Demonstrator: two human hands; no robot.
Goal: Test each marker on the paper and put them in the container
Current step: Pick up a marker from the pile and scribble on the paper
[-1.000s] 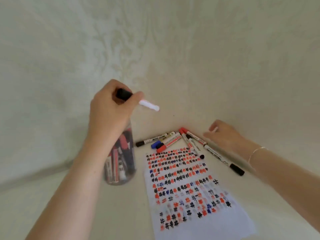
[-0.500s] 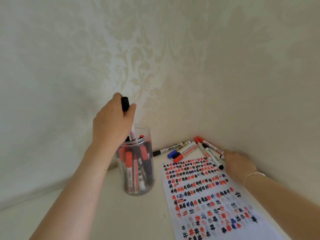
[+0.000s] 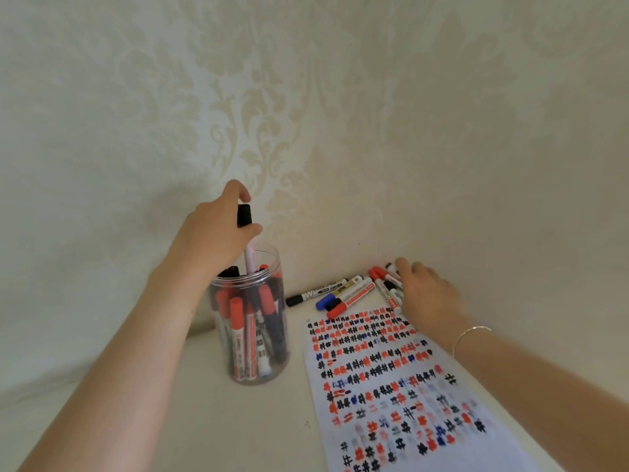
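— Markers first: what does the head view show?
— A white-barrelled, black-capped marker (image 3: 247, 240) stands nearly upright, cap up, its lower end inside the mouth of a clear, smooth plastic container (image 3: 252, 321). The left hand (image 3: 218, 233) pinches it near the cap between thumb and curled fingers. The cylinder is packed with red- and black-capped markers.
— And the other hand?
— The right hand (image 3: 425, 294), a thin bracelet (image 3: 471, 335) at the wrist, lies palm down over loose markers (image 3: 343, 294) at the far edge of the matte cream surface (image 3: 204, 420); whether it grips one I cannot tell. The paper (image 3: 391, 386) beside the container is covered in red, black and blue hash marks.
— Changes?
— Half a second ago the marker sat lower in the fist; the index finger has lifted off the cap.
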